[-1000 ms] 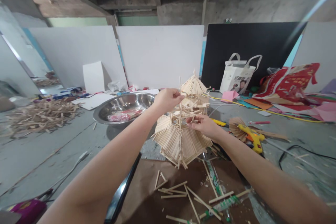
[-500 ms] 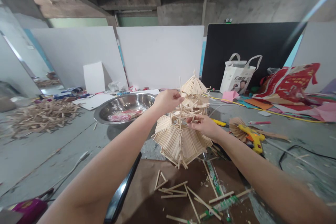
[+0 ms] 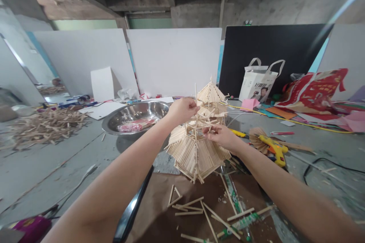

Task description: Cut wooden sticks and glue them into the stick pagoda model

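Observation:
A pagoda model built of thin wooden sticks [image 3: 196,155] stands in front of me, its sloped, many-sided roof topped by an open stick frame. My left hand [image 3: 184,110] is closed at the upper left of that frame, fingertips pinched around an upright wooden stick [image 3: 195,90]. On the frame's right side, my right hand [image 3: 221,136] pinches a stick of the frame between thumb and fingers. Exactly where the fingertips touch is partly hidden. Just behind rises a second stick model [image 3: 211,93] with a pointed roof.
Loose sticks [image 3: 189,207] and torn wrappers [image 3: 245,220] lie on a brown sheet [image 3: 154,205]. A steel basin [image 3: 107,125] with packets is at left, beyond it a stick pile [image 3: 48,125]. A yellow glue gun [image 3: 275,148] lies right, near cables. A white bag [image 3: 256,83] stands behind.

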`<state>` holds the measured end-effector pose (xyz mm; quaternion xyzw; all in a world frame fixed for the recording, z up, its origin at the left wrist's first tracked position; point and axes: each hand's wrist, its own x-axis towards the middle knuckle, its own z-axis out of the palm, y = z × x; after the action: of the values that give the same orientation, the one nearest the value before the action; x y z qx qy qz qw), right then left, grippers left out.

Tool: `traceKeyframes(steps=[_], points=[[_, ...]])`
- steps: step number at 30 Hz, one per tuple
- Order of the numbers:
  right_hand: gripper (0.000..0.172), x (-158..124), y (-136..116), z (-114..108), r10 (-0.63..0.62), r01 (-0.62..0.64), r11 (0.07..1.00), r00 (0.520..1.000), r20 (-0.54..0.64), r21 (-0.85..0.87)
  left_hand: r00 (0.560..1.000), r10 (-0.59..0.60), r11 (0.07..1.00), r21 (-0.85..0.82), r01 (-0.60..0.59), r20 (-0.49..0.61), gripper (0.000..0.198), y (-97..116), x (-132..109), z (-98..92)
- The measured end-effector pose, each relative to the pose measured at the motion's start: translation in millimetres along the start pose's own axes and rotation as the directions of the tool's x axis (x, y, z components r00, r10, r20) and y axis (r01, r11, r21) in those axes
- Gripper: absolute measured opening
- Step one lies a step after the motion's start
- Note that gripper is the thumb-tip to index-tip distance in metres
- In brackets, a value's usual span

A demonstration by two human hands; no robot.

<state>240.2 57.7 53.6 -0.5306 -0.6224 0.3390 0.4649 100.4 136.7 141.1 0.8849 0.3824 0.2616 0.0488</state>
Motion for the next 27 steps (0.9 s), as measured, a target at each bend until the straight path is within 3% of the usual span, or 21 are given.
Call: traceKeyframes(steps=[27], points=[[0.014, 0.9, 4.5, 0.0, -0.029, 0.029, 0.999, 0.999, 0.015, 0.028, 1.0, 0.018, 1.0, -0.018, -0.019, -0.02, 0.022, -1.0, 0.9, 3.9]])
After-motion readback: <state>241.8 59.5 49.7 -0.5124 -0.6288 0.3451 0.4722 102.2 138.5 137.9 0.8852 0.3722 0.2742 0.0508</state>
